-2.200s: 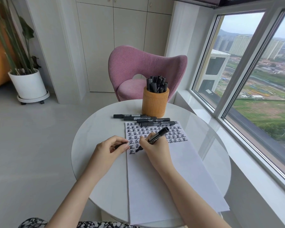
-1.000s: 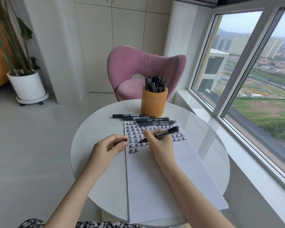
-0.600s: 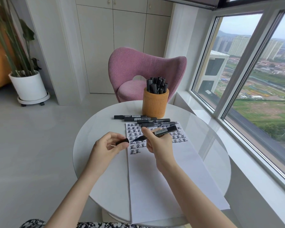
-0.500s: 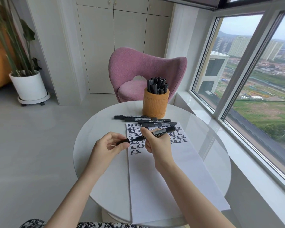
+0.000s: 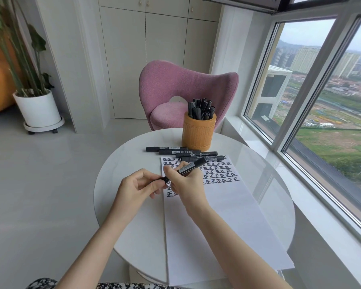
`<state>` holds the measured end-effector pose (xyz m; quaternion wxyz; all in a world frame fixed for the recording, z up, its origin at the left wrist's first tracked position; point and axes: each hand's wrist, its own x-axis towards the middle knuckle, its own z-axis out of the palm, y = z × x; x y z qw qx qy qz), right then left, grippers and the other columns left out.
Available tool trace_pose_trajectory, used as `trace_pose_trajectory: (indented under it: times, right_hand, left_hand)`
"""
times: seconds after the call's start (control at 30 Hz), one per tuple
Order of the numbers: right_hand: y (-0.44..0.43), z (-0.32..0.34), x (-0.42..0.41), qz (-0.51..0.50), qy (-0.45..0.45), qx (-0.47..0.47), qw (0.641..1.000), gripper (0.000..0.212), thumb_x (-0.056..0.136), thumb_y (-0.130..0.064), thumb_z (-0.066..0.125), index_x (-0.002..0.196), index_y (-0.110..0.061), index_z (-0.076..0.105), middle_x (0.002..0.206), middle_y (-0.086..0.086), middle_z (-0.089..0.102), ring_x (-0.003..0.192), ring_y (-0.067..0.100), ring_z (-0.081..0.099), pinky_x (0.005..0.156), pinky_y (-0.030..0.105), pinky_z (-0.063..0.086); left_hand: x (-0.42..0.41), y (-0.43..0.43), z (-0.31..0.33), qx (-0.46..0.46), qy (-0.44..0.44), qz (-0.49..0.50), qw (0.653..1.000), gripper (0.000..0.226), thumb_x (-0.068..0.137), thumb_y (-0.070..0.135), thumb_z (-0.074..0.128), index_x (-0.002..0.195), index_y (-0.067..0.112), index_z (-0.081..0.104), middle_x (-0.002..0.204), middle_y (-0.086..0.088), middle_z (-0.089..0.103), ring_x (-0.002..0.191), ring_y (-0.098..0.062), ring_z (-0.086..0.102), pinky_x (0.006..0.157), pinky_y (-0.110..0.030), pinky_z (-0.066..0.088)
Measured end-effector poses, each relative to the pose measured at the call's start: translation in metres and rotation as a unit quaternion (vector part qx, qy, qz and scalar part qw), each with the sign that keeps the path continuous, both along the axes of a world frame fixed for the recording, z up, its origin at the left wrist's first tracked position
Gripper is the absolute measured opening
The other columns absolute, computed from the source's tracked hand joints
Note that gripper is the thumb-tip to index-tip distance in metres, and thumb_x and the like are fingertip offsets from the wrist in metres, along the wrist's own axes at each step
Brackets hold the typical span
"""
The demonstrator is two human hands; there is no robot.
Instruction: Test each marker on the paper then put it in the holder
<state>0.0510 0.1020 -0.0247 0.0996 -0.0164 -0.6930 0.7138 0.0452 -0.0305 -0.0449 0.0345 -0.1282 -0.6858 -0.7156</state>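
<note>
- Left hand (image 5: 137,189) pinches the black cap (image 5: 162,179) at the marker's tip.
- Right hand (image 5: 186,184) grips one marker (image 5: 191,167), raised over the paper (image 5: 227,215) covered in "正" rows.
- Four markers (image 5: 183,153) lie on the table (image 5: 121,184); one reads "700".
- One holder (image 5: 198,133) stands behind, full of markers.

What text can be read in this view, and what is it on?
"正", handwritten over and over in rows: paper.
"700": label of a marker lying on the table, likely; the rest is too small.
Barcode on the held marker: digits unreadable.
Other lying markers' labels: blurred.
</note>
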Motion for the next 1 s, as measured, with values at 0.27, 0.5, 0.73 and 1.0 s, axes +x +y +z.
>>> trace_pose_trajectory:
  times: [0.27, 0.5, 0.73, 1.0]
  right_hand:
    - [0.0, 0.002, -0.003, 0.035, -0.001, 0.026, 0.999, 0.045, 0.085, -0.013, 0.067, 0.044, -0.021, 0.049, 0.045, 0.003, 0.047, 0.048, 0.019, 0.04, 0.047, 0.024, 0.03]
    - [0.005, 0.008, 0.005, 0.102, 0.02, -0.013, 0.994, 0.019, 0.087, -0.01, 0.069, 0.08, -0.005, 0.051, 0.052, -0.007, 0.048, 0.044, -0.001, 0.043, 0.05, 0.011, 0.034]
    - [0.033, 0.024, -0.014, 0.011, 0.033, 0.013, 0.999, 0.015, 0.096, -0.018, 0.053, 0.084, -0.011, 0.05, 0.088, 0.013, 0.068, 0.08, 0.019, 0.066, 0.081, 0.032, 0.053]
    - [0.116, 0.078, -0.062, -0.058, 0.032, 0.309, 0.949, 0.026, 0.103, -0.025, 0.035, 0.1, -0.01, 0.057, 0.065, -0.007, 0.041, 0.053, 0.006, 0.037, 0.045, 0.021, 0.034]
  left_hand:
    - [0.002, 0.0, 0.001, -0.005, 0.002, -0.01, 1.0, 0.005, 0.085, 0.001, 0.06, 0.081, -0.002, 0.061, 0.066, -0.011, 0.07, 0.052, -0.013, 0.052, 0.053, -0.018, 0.045]
    - [0.0, 0.0, 0.005, 0.009, 0.003, 0.015, 1.0, 0.013, 0.089, 0.01, 0.056, 0.088, -0.002, 0.059, 0.068, -0.006, 0.07, 0.054, -0.012, 0.056, 0.052, -0.019, 0.046]
    - [-0.019, 0.018, 0.028, -0.085, 0.024, -0.019, 0.996, 0.028, 0.081, 0.036, 0.057, 0.092, 0.011, 0.064, 0.086, -0.006, 0.072, 0.067, -0.009, 0.065, 0.06, -0.018, 0.05]
    - [-0.075, 0.053, 0.06, -0.214, 0.125, 0.077, 0.966, 0.013, 0.088, 0.011, 0.06, 0.098, 0.017, 0.066, 0.094, 0.008, 0.068, 0.079, 0.0, 0.06, 0.072, -0.01, 0.045]
